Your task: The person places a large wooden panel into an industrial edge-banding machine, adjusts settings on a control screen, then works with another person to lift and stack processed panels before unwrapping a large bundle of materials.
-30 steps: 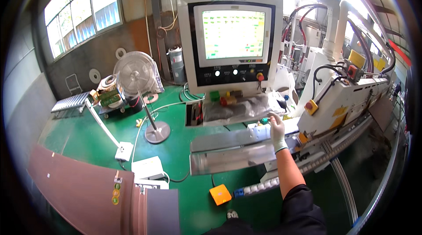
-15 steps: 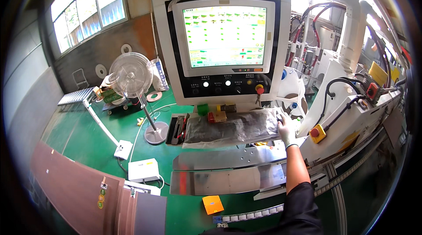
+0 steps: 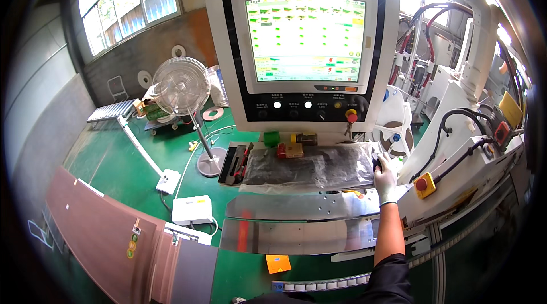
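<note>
The right hand (image 3: 385, 179), in a white glove, rests curled on a small dark mouse (image 3: 376, 161). The mouse sits at the right end of a keyboard (image 3: 310, 167) under clear plastic. The keyboard's long side runs left to right, below the big screen (image 3: 306, 39). The left hand is out of sight.

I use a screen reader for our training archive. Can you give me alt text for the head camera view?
A white-gloved right hand rests on a dark computer mouse beside a plastic-covered keyboard, below a large white machine control console with a lit screen. A pedestal fan stands on the green floor to the left.
</note>
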`<control>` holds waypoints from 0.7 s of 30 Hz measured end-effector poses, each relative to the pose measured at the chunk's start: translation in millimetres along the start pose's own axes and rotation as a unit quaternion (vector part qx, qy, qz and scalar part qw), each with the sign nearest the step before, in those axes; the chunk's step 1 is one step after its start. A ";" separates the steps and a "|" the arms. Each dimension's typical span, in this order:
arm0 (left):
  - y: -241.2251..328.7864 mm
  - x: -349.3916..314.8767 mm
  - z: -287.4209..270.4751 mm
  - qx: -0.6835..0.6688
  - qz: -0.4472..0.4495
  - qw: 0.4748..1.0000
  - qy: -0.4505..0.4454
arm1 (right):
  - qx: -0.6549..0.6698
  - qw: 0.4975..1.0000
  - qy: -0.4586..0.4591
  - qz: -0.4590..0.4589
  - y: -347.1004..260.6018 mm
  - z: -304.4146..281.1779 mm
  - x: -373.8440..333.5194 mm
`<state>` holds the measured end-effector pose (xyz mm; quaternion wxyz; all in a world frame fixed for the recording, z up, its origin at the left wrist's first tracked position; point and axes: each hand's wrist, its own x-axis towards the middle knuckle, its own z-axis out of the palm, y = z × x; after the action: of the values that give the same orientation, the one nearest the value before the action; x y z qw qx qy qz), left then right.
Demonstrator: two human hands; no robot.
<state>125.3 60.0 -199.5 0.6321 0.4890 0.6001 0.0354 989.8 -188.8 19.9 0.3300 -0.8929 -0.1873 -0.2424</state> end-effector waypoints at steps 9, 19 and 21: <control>-29.3 61.8 8.9 0.122 0.089 0.988 -0.023 | 0.016 1.000 0.020 0.016 1.4 15.1 -5.7; -39.3 7.8 -5.4 0.112 -0.005 0.978 0.177 | 0.017 0.992 0.122 -0.016 7.0 14.7 -20.8; -50.6 -11.6 -54.0 0.179 0.030 0.972 0.148 | 0.081 0.983 0.150 -0.071 -48.9 14.3 -40.6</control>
<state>51.9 57.5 -213.9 0.4368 0.6016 0.6685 0.0187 937.0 -151.4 12.2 0.4077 -0.8008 -0.2179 -0.3807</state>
